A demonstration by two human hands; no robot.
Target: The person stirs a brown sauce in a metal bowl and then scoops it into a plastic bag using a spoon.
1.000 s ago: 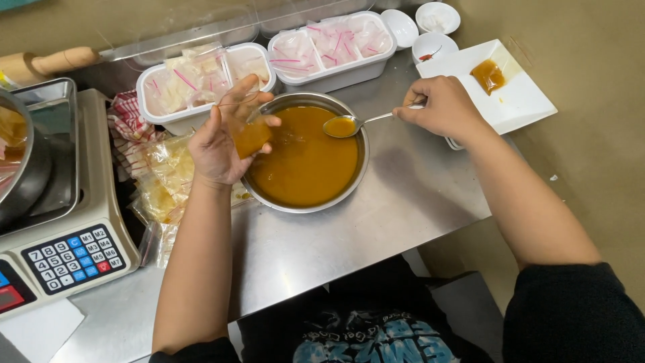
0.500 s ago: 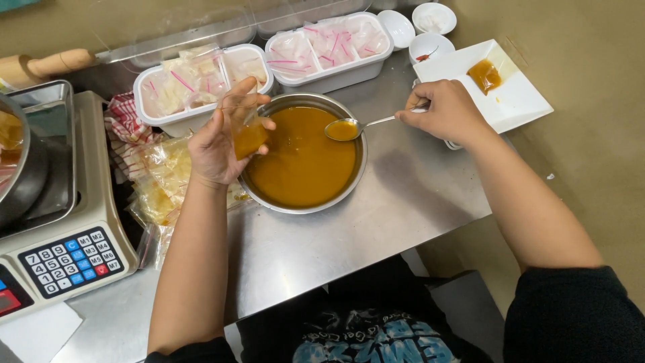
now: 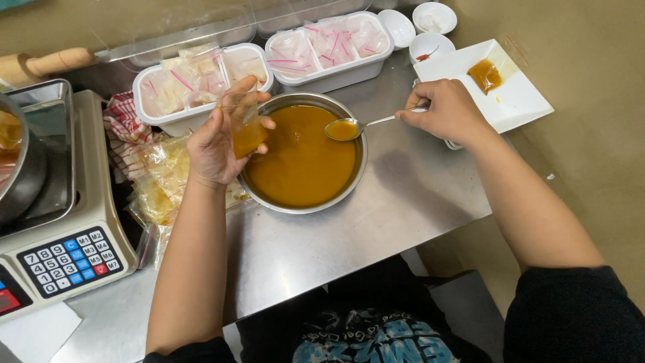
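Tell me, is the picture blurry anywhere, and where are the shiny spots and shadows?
In the head view, all looks sharp, from the right hand with its spoon to the left hand and its small bag; soft glare lies on the steel table and the bowl rim; the right arm casts a dim shadow on the table.

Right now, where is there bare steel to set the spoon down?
Bare steel lies right of the sauce bowl, below the right hand, up to the table edge. Another patch runs between bowl and scale, in front. Left of the bowl is crowded with filled bags; behind stand white tubs.
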